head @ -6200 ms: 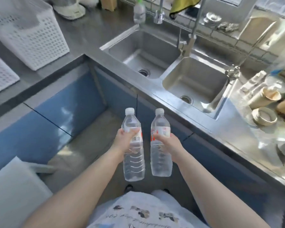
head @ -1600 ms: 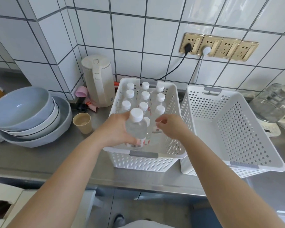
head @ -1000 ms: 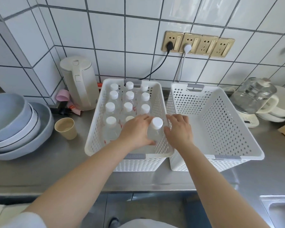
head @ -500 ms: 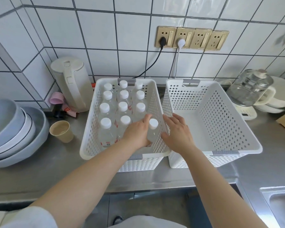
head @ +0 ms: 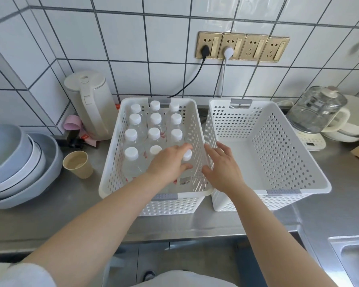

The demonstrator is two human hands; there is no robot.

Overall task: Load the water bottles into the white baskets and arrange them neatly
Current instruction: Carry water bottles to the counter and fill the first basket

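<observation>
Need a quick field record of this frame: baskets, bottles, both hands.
left basket: holds upright capped bottles, three columns, four rows
right basket: no bottles inside
left hand: gripping the bottle in the near right corner of the left basket
right hand: open, fingers by the rim between the baskets, holding nothing
counter: steel, carries both baskets

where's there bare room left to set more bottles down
The right basket holds nothing: its whole floor is free between the perforated walls. The left basket is crowded, with three columns of water bottles filling it; the left hand holds the last front-right one. The right hand is open at the rims between the baskets.
</observation>
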